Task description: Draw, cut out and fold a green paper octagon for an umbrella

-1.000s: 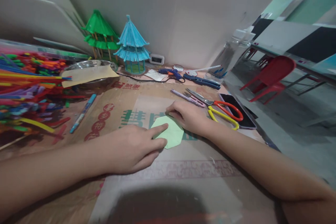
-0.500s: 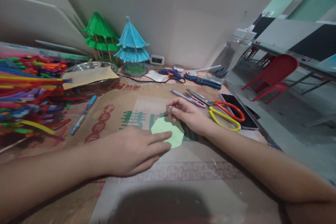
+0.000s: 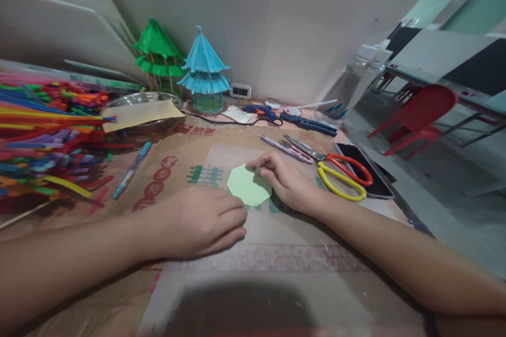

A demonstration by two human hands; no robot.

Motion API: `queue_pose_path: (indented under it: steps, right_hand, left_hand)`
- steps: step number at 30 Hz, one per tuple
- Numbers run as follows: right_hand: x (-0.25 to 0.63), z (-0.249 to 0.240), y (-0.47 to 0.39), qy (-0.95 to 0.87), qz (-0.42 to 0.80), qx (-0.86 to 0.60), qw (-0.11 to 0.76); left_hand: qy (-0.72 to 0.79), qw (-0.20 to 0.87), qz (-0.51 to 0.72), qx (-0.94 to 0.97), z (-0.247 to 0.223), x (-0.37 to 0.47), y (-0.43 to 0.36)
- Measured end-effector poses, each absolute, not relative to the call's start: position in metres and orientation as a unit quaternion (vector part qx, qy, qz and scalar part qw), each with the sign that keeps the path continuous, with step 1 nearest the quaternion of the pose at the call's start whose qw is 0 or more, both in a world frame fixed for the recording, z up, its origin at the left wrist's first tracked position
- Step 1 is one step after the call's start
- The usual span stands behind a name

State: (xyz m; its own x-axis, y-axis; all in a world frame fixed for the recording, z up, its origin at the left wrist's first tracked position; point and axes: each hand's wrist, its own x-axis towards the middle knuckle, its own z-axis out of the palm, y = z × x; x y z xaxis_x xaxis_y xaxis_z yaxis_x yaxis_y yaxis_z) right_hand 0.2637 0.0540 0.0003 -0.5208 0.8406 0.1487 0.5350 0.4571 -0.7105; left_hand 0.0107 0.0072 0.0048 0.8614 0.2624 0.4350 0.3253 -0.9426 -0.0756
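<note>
A pale green octagonal paper piece [image 3: 249, 187] lies flat on the cardboard between my hands. My left hand [image 3: 205, 221] rests at its lower left edge, fingers curled in and close together, with nothing visible in them. At the upper right edge of the paper is my right hand [image 3: 282, 179], its index finger reaching over the paper and the thumb drawn in beside it. A small greyish thing shows between those fingers, mostly hidden and too small to name.
Scissors [image 3: 342, 181], a purple pen [image 3: 274, 145] and a phone [image 3: 361, 168] lie to the right. Behind stand green [image 3: 156, 45] and blue [image 3: 204, 66] model pavilions, a glue gun [image 3: 261, 111] and a bottle [image 3: 351, 84]. Pipe cleaners [image 3: 51, 137] and a marker [image 3: 132, 168] are left.
My left fingers, stretched over the paper before, have pulled back off it and curled. My right fingers have lowered onto the paper's edge, and the paper has shifted slightly away from me.
</note>
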Motion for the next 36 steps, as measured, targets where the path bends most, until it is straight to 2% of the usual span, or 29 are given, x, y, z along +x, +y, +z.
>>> queue_pose_path:
  steps: [3,7,11,15,18,21,29,36]
  right_hand:
    - [0.266,0.007,0.047,-0.841,0.172,-0.475,0.192]
    - [0.27,0.015,0.039,-0.845,0.081,-0.49,0.197]
    - [0.271,0.016,0.041,-0.831,0.115,-0.492,0.234]
    - [0.271,0.011,0.05,-0.807,0.203,-0.467,0.299]
    - [0.271,0.011,0.058,-0.796,0.239,-0.464,0.307]
    - [0.27,0.017,0.066,-0.821,0.206,-0.455,0.277]
    - [0.251,0.037,0.08,-0.912,0.193,-0.34,0.126]
    - [0.244,0.025,0.081,-0.917,0.141,-0.353,0.123]
  left_hand:
    - [-0.195,0.108,-0.205,-0.953,0.003,0.009,0.01]
    - [-0.266,0.147,-0.183,-0.935,-0.001,0.007,0.015]
    - [-0.281,0.152,-0.176,-0.931,-0.001,0.008,0.017]
    - [-0.268,0.099,-0.171,-0.943,-0.004,0.009,0.018]
    - [-0.264,0.066,-0.145,-0.951,-0.007,0.01,0.02]
    - [-0.27,0.055,-0.121,-0.954,-0.007,0.01,0.021]
    - [-0.27,0.051,-0.082,-0.958,-0.002,0.01,0.02]
    - [-0.266,0.013,-0.078,-0.961,-0.002,0.01,0.023]
